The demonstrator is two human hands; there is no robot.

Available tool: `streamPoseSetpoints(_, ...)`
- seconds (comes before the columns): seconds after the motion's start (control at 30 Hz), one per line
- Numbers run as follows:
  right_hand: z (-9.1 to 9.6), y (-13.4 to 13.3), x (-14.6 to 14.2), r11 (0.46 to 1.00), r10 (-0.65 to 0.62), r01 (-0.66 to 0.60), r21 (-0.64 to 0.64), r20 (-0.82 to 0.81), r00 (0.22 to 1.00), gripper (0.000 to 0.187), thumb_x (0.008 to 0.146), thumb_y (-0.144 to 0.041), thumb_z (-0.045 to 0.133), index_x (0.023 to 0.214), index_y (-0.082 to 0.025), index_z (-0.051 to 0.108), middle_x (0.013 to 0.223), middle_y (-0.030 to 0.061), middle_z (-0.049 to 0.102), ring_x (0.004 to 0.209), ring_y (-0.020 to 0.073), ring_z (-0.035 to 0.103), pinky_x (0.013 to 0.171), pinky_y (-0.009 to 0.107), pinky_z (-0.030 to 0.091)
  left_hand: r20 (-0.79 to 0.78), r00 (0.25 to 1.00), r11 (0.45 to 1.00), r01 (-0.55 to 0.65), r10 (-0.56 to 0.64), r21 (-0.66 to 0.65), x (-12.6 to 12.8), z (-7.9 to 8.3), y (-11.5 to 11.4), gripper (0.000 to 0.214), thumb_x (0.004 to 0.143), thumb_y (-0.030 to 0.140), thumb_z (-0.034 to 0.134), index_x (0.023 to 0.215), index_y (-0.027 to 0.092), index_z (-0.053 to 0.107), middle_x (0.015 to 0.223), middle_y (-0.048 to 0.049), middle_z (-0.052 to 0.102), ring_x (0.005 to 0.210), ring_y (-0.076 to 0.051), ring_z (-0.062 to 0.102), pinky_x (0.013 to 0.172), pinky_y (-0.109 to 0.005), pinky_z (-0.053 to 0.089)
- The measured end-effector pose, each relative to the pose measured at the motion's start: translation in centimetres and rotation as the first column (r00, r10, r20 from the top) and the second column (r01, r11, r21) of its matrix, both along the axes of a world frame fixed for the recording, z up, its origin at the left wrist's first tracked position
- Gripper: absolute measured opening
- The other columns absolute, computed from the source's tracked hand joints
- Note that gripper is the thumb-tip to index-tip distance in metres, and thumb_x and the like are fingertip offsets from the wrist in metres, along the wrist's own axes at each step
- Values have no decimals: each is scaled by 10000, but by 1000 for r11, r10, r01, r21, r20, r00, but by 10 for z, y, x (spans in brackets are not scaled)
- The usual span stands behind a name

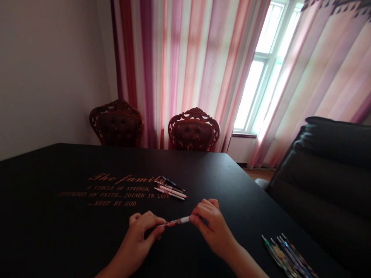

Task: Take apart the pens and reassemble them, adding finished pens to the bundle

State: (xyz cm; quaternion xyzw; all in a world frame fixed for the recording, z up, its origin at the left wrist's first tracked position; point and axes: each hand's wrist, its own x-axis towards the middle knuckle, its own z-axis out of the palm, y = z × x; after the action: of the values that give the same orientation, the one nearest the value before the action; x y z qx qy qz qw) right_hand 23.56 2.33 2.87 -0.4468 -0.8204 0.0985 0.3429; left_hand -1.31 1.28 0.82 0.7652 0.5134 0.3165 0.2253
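Note:
Both my hands are over the black table (232, 185), and a slim patterned pen (175, 222) with a white section spans the gap between them. My left hand (142, 235) pinches its patterned end, and my right hand (211, 227) holds its white end between the fingers and thumb. A small group of several pens (171, 189) lies just beyond my hands. Several more pens (286, 256) lie in a bundle to the right of my right hand, near the table's edge.
Gold lettering (116, 189) is printed on the tabletop at the left. Two carved, button-backed chairs (117, 123) (194, 131) stand beyond the far edge. A dark padded armchair (319, 185) sits beyond the right edge, with striped curtains (185, 69) behind.

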Motion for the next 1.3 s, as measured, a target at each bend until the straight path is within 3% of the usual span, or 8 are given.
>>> streamPoseSetpoints(0.13, -5, 1, -1, 998, -3, 4, -64, 15, 1000, 460, 1004, -386, 464, 595, -194, 554, 596, -46, 542, 678, 127, 524, 823, 344, 287, -27, 1000, 999, -12, 14, 51, -2, 0, -1, 141, 895, 355, 617, 949, 324, 744, 737, 30, 705, 796, -203, 636, 877, -400, 300)
streamPoseSetpoints(0.27, -1, 0, 0, 997, -13, 9, -76, -51, 999, 140, 918, -354, 625, 852, -231, 619, 798, -34, 630, 789, 150, 558, 834, 335, 304, -30, 999, 999, -16, 17, 33, -2, 3, -1, 162, 909, 364, 592, 931, 326, 748, 693, 38, 698, 754, -193, 631, 849, -387, 305)
streamPoseSetpoints(0.33, 1, -1, 0, 998, 1, -3, -55, -44, 999, 122, 919, -332, 627, 861, -228, 604, 815, -33, 631, 807, 151, 558, 844, 337, 298, -33, 999, 999, -19, 20, 31, -2, 4, -1, 157, 907, 362, 595, 924, 329, 748, 694, 42, 696, 756, -192, 633, 846, -382, 302)
streamPoseSetpoints(0.53, -5, -1, -1, 996, 20, -19, -83, 6, 1000, 420, 1010, -350, 455, 631, -193, 547, 629, -49, 560, 694, 122, 532, 834, 346, 284, -55, 998, 993, -3, 10, 121, -3, 3, -1, 124, 889, 318, 630, 939, 324, 744, 744, 38, 716, 776, -188, 635, 845, -380, 294)
streamPoseSetpoints(0.73, 1, -2, -2, 998, 27, -30, -63, -61, 998, 90, 914, -302, 636, 859, -231, 625, 808, -38, 643, 812, 148, 558, 837, 337, 297, -61, 998, 994, 6, 1, 112, -4, 2, 0, 161, 910, 378, 603, 982, 327, 738, 707, 29, 717, 755, -189, 629, 840, -395, 309)
streamPoseSetpoints(1.1, -7, -1, -5, 992, -14, 10, -128, -33, 999, 477, 983, -377, 497, 553, -190, 582, 540, -62, 536, 593, 90, 515, 845, 337, 317, -125, 992, 958, 22, 14, 285, -10, 3, -3, 117, 888, 313, 644, 942, 354, 740, 803, 44, 744, 811, -194, 650, 861, -389, 268)
streamPoseSetpoints(1.2, -5, -2, -8, 977, -55, 27, -213, -127, 990, 463, 967, -388, 516, 550, -201, 595, 477, -55, 559, 621, 121, 546, 836, 328, 345, -60, 998, 973, -3, 18, 230, -10, 7, -4, 117, 865, 345, 672, 947, 372, 750, 827, 44, 746, 840, -207, 648, 897, -404, 271)
streamPoseSetpoints(1.3, -1, -3, -10, 962, -120, 54, -269, -236, 964, 371, 930, -403, 568, 618, -215, 638, 502, -32, 642, 719, 170, 589, 795, 312, 372, 188, 981, 999, -47, 45, 7, -8, 9, -3, 243, 827, 455, 695, 1038, 345, 744, 859, 15, 736, 914, -244, 635, 917, -402, 338)
